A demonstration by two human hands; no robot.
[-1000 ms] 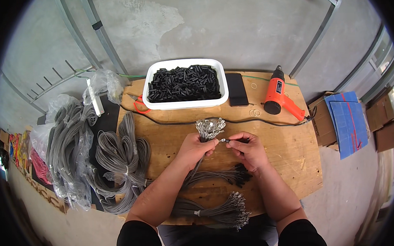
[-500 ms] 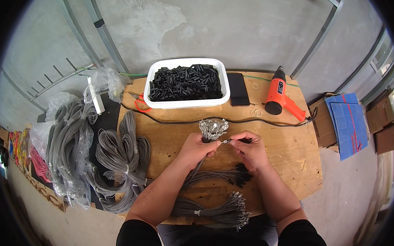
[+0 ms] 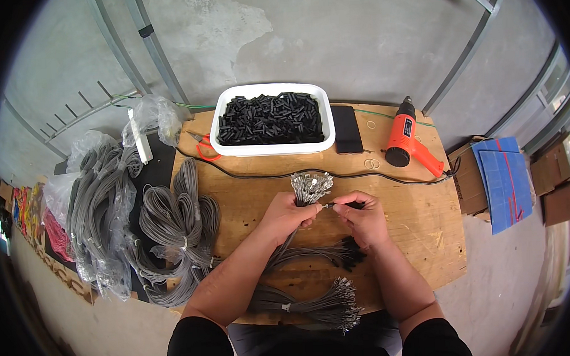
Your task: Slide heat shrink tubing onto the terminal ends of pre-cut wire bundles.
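Note:
My left hand [image 3: 285, 217] is closed around a bundle of grey wires [image 3: 290, 237]. Their silvery metal terminals [image 3: 311, 187] fan out above the fist. Between its thumb and forefinger, one terminal points toward my right hand [image 3: 366, 221]. The right fingers are pinched on a small black sleeve [image 3: 333, 205] at that terminal; how far it covers the metal is too small to tell. More black pieces seem tucked in the right palm. Below lie grey wires with black sleeved ends [image 3: 352, 254]. Nearer me, a tied wire bundle [image 3: 322, 307] shows bare metal terminals.
A white tub [image 3: 271, 149] full of short black sleeves stands at the back, beside a dark phone [image 3: 347, 129]. An orange heat gun [image 3: 403, 138] lies right, its black cord [image 3: 266, 177] crossing the table. Red-handled pliers [image 3: 206, 147] and coiled grey wires [image 3: 172, 227] are left.
Both hands hold almost the same pose. Less bright metal shows between the left fingertips and the black sleeve. The whole view has shifted slightly.

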